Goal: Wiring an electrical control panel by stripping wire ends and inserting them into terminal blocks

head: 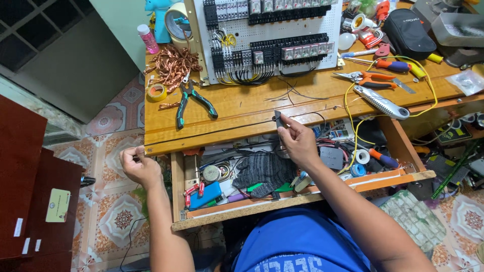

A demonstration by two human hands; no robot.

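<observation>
My right hand point(297, 141) is over the front edge of the wooden workbench point(237, 103), pinching a small dark flat object point(279, 119) upright between thumb and fingers. A thin black wire point(315, 114) lies on the bench just beyond it. My left hand point(140, 165) is a closed fist at the bench's front left corner, by the open drawer; what it grips, if anything, is too thin to make out. Below my right hand, a grey knitted glove point(264, 168) lies in the open drawer point(302, 194).
A white panel with relays and black wiring point(275, 38) stands at the back. Green-handled pliers point(191, 100), copper wire scraps point(171, 63), tape rolls, orange snips point(370, 78), a utility knife point(382, 103) and a yellow wire lie on the bench. Dark red cabinets point(30, 176) stand left.
</observation>
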